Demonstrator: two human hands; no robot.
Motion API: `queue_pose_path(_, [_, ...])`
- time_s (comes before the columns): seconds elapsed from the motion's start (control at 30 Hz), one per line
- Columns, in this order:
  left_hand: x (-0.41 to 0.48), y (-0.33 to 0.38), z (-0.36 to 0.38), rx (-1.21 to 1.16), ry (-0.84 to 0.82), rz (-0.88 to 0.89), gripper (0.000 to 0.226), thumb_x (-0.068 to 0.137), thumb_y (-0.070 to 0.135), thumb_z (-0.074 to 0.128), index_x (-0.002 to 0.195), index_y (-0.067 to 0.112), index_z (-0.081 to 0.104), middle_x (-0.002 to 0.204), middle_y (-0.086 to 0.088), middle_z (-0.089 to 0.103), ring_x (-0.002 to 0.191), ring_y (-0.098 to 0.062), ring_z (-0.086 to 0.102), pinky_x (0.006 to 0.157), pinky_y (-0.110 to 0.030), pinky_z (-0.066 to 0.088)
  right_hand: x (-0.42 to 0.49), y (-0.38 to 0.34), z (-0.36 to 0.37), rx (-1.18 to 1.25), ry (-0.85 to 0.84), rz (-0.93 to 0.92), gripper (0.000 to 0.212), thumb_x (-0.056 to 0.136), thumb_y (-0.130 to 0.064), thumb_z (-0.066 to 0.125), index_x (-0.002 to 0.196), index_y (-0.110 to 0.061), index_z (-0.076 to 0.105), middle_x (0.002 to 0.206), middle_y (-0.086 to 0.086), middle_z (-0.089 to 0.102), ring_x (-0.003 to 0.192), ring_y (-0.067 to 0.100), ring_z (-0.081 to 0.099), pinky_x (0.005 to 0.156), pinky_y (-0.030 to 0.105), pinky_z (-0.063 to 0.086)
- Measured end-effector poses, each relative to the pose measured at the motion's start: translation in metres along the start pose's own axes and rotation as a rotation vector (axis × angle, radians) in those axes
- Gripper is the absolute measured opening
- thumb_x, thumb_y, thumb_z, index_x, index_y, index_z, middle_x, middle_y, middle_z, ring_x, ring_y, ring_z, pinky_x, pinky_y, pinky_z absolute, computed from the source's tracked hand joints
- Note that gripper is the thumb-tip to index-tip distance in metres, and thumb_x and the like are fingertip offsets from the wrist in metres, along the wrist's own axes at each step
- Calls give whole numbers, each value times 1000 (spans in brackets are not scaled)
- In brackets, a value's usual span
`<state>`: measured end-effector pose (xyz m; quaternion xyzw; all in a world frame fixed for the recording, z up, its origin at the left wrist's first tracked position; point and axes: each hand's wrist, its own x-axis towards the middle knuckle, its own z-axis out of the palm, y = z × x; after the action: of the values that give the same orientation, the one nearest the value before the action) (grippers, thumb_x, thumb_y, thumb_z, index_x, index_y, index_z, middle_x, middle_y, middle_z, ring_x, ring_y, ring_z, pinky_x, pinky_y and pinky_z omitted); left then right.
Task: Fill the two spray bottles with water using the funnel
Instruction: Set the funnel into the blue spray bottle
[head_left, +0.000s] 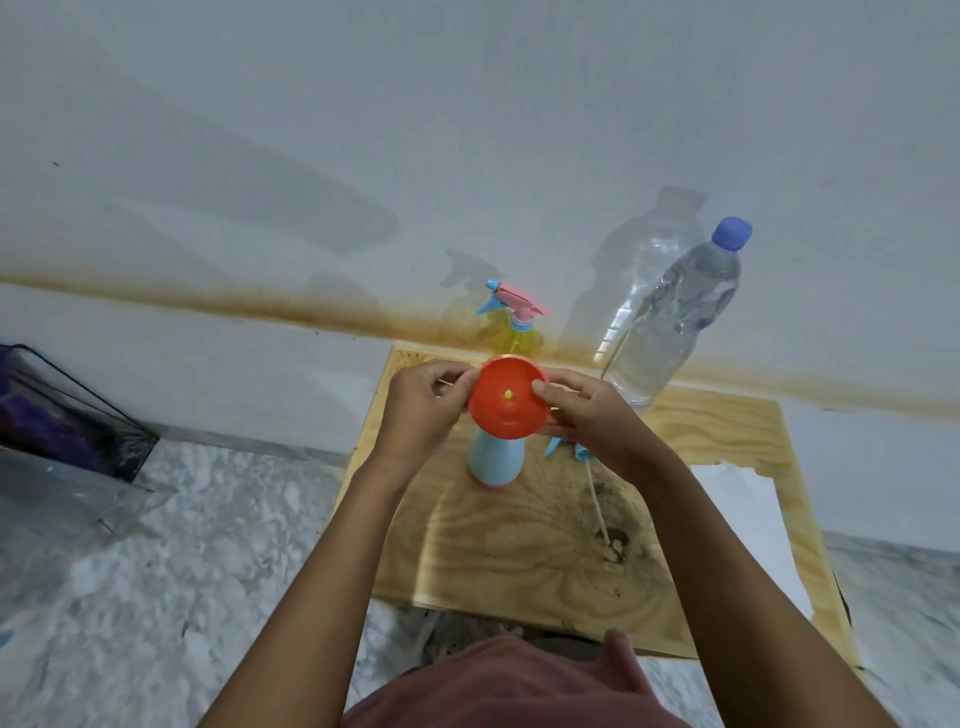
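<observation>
Funnel (509, 402) mouth-up on blue bottle (494, 460), left hand (423, 410), right hand (589, 418) — pinching rim

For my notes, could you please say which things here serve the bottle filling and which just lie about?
Job: orange funnel, pinched by left hand and right hand; blue spray bottle; yellow spray bottle; water bottle; loose spray head.
Lying about: dark-framed box; white sheet.

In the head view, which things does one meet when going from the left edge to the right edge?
Glass tank → left hand → orange funnel → right hand → clear water bottle.
</observation>
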<state>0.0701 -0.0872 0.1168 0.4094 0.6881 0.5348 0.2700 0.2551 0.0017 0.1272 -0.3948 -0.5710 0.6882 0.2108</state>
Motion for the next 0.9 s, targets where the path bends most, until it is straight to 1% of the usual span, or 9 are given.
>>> queue_pose_path(0.1, [0,-1,2,46,-18,-49,13,91,15,70,80,21,74,73,8,72,54,-2,67,61,-21,58,0,10,1,-104,52,-14,26,94,-24,64,118,-16,69,88,13,74,85,21,72,82,37,61])
queue_pose_path(0.2, [1,-3,4,92,-7,-68,12,91,17,70,80,21,73,73,8,70,51,-1,65,56,-16,55,2,17,7,-123,92,-17,28,95,-25,63,120,-15,68,91,8,75,81,17,73,75,32,62])
queue_pose_path(0.27, [2,-6,5,115,7,-79,12,91,18,69,81,21,73,73,9,70,55,-5,66,60,-22,57,3,22,10,-119,107,-20,28,96,-26,62,120,-15,68,96,9,75,82,17,74,71,29,61])
queue_pose_path(0.43, [2,-14,10,110,8,-104,5,91,21,69,89,22,74,74,4,67,71,-27,70,72,-46,61,10,31,12,-110,166,21,34,96,-28,62,123,-9,66,101,12,74,83,20,74,71,31,62])
queue_pose_path(0.53, [3,-19,14,91,9,-110,8,91,21,69,98,25,72,71,3,60,78,-33,68,74,-53,59,13,34,13,-109,204,47,33,95,-31,63,121,-10,64,100,13,73,82,23,75,70,33,62])
queue_pose_path(0.67, [4,-21,18,83,-3,-114,14,92,19,66,92,32,71,74,4,61,72,-28,65,73,-53,58,16,36,15,-79,273,54,27,93,-31,65,112,-11,61,92,17,72,77,27,74,63,32,62])
queue_pose_path(0.73, [4,-22,21,86,-5,-109,19,93,18,65,89,35,69,75,2,63,67,-24,62,74,-50,58,17,37,15,-100,309,32,27,93,-31,64,111,-11,60,84,14,71,71,23,73,57,27,59])
queue_pose_path(0.83, [3,-23,24,70,-8,-113,14,92,18,65,97,29,71,80,8,63,69,-19,61,76,-48,58,19,41,15,-154,356,-17,26,94,-29,63,111,-11,59,72,5,64,64,15,68,52,24,56])
queue_pose_path(0.9, [1,-23,25,78,-11,-108,14,93,19,65,105,24,71,83,15,63,74,-16,60,76,-46,59,20,43,15,-189,367,-54,24,95,-28,62,112,-11,59,71,3,65,62,11,68,52,22,56])
